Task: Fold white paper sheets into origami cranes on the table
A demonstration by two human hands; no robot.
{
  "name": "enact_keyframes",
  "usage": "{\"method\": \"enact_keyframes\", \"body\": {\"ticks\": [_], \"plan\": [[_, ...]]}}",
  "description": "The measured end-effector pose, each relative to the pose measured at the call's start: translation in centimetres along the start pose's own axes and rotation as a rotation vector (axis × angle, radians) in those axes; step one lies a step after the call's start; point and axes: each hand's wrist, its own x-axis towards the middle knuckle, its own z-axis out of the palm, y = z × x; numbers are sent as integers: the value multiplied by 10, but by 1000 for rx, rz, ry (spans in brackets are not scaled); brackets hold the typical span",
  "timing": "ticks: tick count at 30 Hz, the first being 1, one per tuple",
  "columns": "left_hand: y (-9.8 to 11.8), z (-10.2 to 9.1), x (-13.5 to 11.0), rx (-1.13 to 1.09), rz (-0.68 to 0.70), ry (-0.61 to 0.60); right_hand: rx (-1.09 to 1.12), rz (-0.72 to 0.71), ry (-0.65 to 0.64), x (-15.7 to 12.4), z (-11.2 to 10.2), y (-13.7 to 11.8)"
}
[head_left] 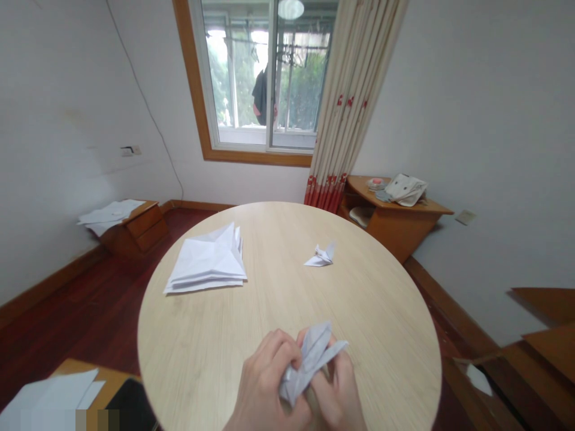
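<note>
Close to the near edge of the round table, both hands grip one piece of folded white paper (309, 359). My left hand (269, 377) has its fingers curled around the paper's lower left side. My right hand (336, 389) pinches it from the right, with part of the fingers hidden behind the paper. Two pointed flaps of the paper stick up and to the right. Farther off, a small folded paper crane (321, 255) sits on the table. A stack of creased white paper sheets (206, 260) lies on the table's left side.
The round wooden table (359, 299) fills the middle. A corner shelf (395, 215) with a cloth bag (406, 189) stands at the back right. At the left wall is a low drawer cabinet (139, 230) with papers on top. More papers (54, 395) lie at lower left.
</note>
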Motion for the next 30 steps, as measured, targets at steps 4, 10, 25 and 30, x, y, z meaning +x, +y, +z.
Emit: {"method": "enact_keyframes", "body": {"ticks": [4, 10, 25, 30], "plan": [[0, -1, -3, 68, 71, 72, 61, -56, 12, 1, 2, 1], [-1, -7, -1, 15, 120, 97, 75, -80, -12, 3, -3, -7], [-9, -7, -5, -362, -338, 146, -75, 71, -256, 5, -33, -11], [-5, -1, -5, -535, -501, 181, 51, 163, -183, 4, -26, -20]]}}
